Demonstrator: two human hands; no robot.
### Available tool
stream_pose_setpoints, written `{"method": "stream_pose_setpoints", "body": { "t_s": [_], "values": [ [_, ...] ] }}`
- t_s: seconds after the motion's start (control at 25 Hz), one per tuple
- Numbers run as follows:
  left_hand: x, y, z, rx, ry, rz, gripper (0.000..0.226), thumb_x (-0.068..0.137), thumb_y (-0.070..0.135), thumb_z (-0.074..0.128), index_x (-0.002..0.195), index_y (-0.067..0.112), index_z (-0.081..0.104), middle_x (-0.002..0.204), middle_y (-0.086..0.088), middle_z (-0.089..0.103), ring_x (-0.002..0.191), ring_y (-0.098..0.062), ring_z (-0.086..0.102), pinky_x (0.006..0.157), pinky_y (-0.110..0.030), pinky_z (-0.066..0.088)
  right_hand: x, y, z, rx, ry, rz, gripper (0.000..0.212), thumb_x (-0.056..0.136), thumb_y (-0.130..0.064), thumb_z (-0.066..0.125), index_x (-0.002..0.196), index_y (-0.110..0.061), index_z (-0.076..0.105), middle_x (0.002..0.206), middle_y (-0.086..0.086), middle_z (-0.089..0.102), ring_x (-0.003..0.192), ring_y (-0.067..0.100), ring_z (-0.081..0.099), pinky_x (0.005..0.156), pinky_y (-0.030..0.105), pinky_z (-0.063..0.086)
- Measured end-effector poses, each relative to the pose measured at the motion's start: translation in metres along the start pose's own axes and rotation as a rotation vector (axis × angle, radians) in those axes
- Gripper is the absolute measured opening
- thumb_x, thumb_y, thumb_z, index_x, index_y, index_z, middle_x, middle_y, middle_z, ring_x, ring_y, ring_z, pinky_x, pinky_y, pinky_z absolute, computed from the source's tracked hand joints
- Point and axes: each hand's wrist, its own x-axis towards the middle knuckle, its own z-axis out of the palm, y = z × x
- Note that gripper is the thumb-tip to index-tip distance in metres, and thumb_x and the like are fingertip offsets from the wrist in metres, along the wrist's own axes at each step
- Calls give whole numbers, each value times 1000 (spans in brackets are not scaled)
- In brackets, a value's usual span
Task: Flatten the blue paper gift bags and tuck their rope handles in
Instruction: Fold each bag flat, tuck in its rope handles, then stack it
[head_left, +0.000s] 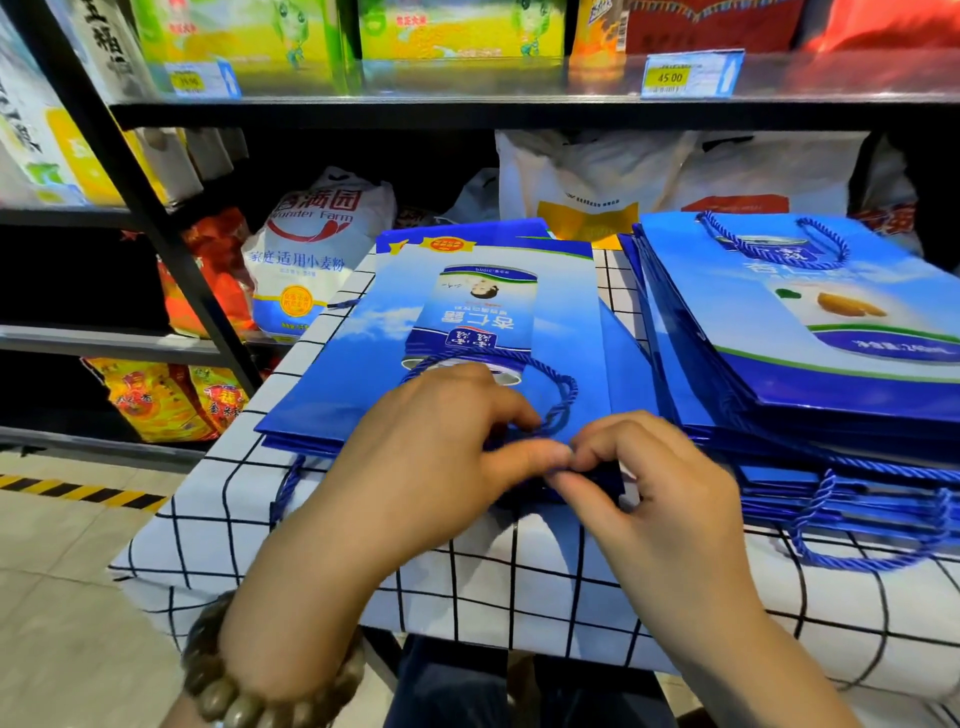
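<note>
Both forearms reach forward over the near edge of the bench (322, 525), which is covered in a checked cloth. The left hand (436, 441) lies palm down on the flattened blue gift bag (363, 364) near the bench's middle, its fingers curled, thumb and forefinger pinching the rope handle (563, 395) at the bag's near edge. The right hand (649, 478) meets it fingertip to fingertip, pinching the same spot. A stack of bags (831, 338) lies along the right edge.
</note>
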Motion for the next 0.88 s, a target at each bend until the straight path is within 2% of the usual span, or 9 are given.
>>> {"method": "stream_pose_setpoints", "body": {
  "t_s": [0.08, 0.16, 0.28, 0.4, 0.52, 0.64, 0.72, 0.8, 0.88],
  "values": [
    [-10, 0, 0, 97, 4, 56, 50, 70, 68, 54, 110, 39, 62, 93, 12, 51, 95, -5, 47, 72, -26, 37, 1, 1, -1, -29, 40, 34, 18, 70, -39, 63, 71, -23, 55, 70, -9, 54, 68, 6, 49, 63, 12, 38],
    [-12, 2, 5, 272, 52, 112, 48, 76, 63, 54, 117, 39, 55, 98, 11, 45, 103, -8, 43, 68, -27, 32, 1, -1, -4, 77, 82, 100, 21, 70, -43, 61, 71, -22, 61, 71, -9, 59, 70, 6, 54, 62, 7, 38],
    [-6, 6, 7, 336, 90, 171, 42, 83, 59, 47, 115, 35, 57, 99, 8, 48, 99, -13, 50, 63, -27, 31, 0, -3, -10, 212, 189, 147, 16, 76, -39, 57, 83, -26, 61, 85, -14, 61, 76, 2, 59, 66, 11, 46],
    [3, 0, 0, 140, 170, 224, 41, 80, 59, 47, 96, 29, 69, 86, 6, 57, 83, -18, 58, 63, -30, 43, -3, -3, -8, 223, 266, 123, 19, 78, -35, 57, 97, -30, 56, 95, -13, 56, 85, 4, 58, 72, 22, 49],
    [7, 4, 1, 29, 498, 245, 36, 83, 43, 44, 81, 18, 70, 74, 2, 61, 69, -18, 56, 58, -33, 44, 1, -17, 4, 399, 222, 192, 49, 72, -40, 62, 118, -48, 44, 113, -17, 55, 102, 6, 57, 83, 20, 48],
    [4, 15, -9, -118, 959, 209, 23, 90, 21, 49, 77, 9, 63, 73, 1, 52, 67, -11, 45, 61, -21, 35, 12, -32, 23, 275, 1, 77, 67, 73, -45, 57, 134, -25, 41, 134, -6, 50, 120, 4, 46, 99, 15, 37],
    [1, 9, -16, -373, 1154, 175, 19, 93, 23, 46, 77, 17, 54, 71, -6, 49, 68, -22, 46, 66, -31, 46, 19, -40, 36, 149, -74, -58, 66, 75, -44, 54, 132, -11, 48, 138, 5, 49, 125, 11, 42, 104, 17, 30],
    [-4, 2, -24, -746, 1184, 92, 21, 93, 31, 46, 74, 22, 49, 74, -18, 52, 69, -39, 51, 63, -48, 51, 23, -43, 41, 112, -16, -135, 54, 80, -36, 54, 125, -7, 54, 133, 8, 54, 122, 13, 45, 103, 19, 31],
    [-9, -2, -24, -1046, 1112, -79, 23, 96, 27, 44, 76, 19, 51, 76, -11, 58, 68, -31, 57, 52, -36, 53, 24, -35, 35, 89, 94, -181, 40, 83, -28, 54, 115, -6, 62, 124, 8, 60, 116, 13, 51, 101, 20, 36]
  ]
}}
